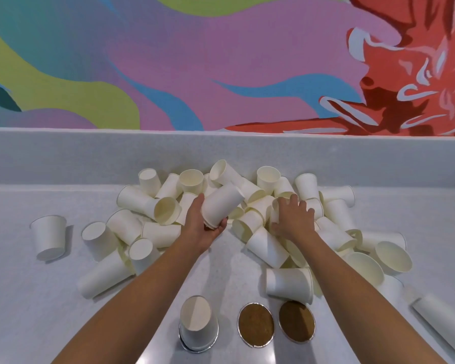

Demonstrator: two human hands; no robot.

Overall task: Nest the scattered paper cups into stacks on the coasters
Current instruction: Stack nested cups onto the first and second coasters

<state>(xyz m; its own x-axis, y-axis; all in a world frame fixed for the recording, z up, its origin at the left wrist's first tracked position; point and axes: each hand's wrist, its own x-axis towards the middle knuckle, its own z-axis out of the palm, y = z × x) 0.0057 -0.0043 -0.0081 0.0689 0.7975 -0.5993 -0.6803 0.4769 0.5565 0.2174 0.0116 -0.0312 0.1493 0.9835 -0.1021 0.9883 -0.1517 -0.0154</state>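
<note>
The left hand (205,227) is lifted over the white counter (37,306), its fingers (222,222) and thumb wrapped round the rim end of a tilted stack of nested cups (222,203). The right hand (294,219) lies arched on the heap of loose paper cups (147,200) at the back of the counter, fingers bent over one cup's rim; I cannot tell whether they clasp it. Near the front edge, three round coasters sit in a row. The left coaster (195,348) bears an upturned cup (199,327), while the middle coaster (256,324) and the right coaster (296,321) show bare brown tops.
</note>
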